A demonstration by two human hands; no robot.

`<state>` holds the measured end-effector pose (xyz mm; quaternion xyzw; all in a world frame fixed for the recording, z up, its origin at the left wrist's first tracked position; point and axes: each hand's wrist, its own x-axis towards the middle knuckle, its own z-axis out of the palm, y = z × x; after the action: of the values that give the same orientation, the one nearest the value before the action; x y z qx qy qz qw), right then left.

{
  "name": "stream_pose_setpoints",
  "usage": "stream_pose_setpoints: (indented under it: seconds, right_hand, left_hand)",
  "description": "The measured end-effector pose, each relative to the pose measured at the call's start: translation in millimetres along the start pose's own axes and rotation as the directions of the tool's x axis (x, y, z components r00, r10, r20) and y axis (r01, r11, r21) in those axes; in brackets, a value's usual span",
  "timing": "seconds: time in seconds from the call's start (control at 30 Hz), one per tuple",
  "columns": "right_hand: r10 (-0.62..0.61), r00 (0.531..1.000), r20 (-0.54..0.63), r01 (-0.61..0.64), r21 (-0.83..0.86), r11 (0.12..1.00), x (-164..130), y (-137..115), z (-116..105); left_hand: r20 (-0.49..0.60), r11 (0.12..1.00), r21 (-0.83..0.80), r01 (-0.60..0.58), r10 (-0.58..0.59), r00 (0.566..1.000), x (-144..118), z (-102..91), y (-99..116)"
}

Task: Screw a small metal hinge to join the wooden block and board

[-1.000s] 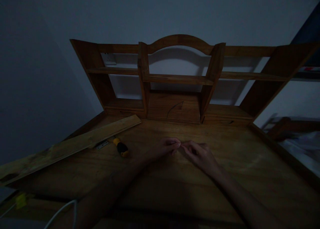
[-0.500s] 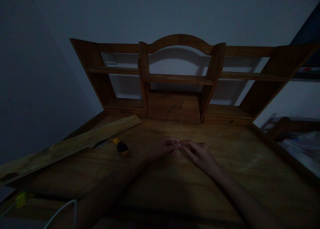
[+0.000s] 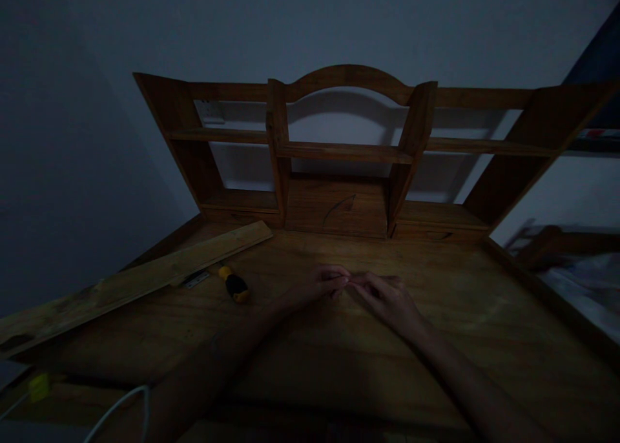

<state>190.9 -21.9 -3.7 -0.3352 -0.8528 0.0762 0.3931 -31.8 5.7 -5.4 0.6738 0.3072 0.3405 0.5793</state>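
Over the middle of the wooden desk [image 3: 300,359], my left hand [image 3: 325,283] and my right hand [image 3: 385,294] meet at the fingertips. Both are closed in a pinch. Whatever lies between the fingers is too small and dark to make out. To the left of my left hand rests a screwdriver [image 3: 234,284] with a yellow and black handle, its shaft pointing toward a long wooden board [image 3: 194,257]. A small, dark flat piece with pale markings [image 3: 196,279] sticks out from beside the board.
Along the back of the desk stands a wooden shelf unit [image 3: 346,151] with small drawers, against the wall. A white cable [image 3: 119,404] loops at the lower left, near a yellow object [image 3: 39,387]. Bedding [image 3: 588,288] shows beyond the desk's right edge.
The fingertips have shifted very slightly against each other, while both hands stay in the same place. The screwdriver and board have not moved.
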Motion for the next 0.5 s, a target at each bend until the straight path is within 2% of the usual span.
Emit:
stream_pose_setpoints:
  seconds: [0.13,0.33,0.5]
  right_hand:
    - [-0.032,0.999,-0.020,0.032,0.009,0.999,0.8,-1.6,0.3]
    - [-0.060,0.997,-0.043,0.058,-0.036,0.998,-0.3,-1.2,1.4]
    - [-0.051,0.998,-0.044,0.050,-0.031,0.998,-0.1,0.0,1.7]
  left_hand:
    - [0.021,1.000,-0.004,0.004,-0.004,1.000,-1.3,0.4,3.3]
    - [-0.014,0.999,-0.005,0.037,-0.037,0.999,-2.7,3.4,12.4]
    - [0.007,0.999,-0.014,0.032,-0.032,0.999,-1.4,3.0,10.3]
